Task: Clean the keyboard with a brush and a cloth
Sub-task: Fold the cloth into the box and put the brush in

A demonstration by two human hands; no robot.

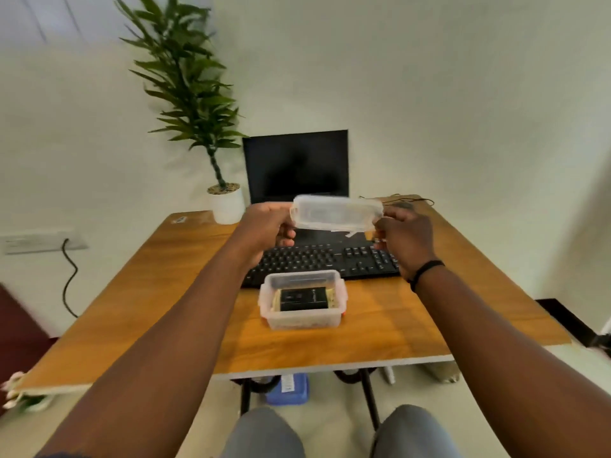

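Pale room with a wooden tabletop (pixel 139 292)

Beyond the hands, a plain white wall (pixel 463 94) rises; a potted plant (pixel 195 104) stands beyond and left, a wall socket strip (pixel 39 241) with a dangling black cable (pixel 67 279) farther left, light floor (pixel 324 408) below.

A single wide-angle camera sits on the seated person's head, looking forward and down along both outstretched forearms to the left hand (pixel 269 226) and right hand (pixel 405 238). It sits close above the orange-brown wooden table (pixel 158 292), whose edges bow outward. Its view takes in grey-trousered knees below and pale wall (pixel 463 94) ahead.
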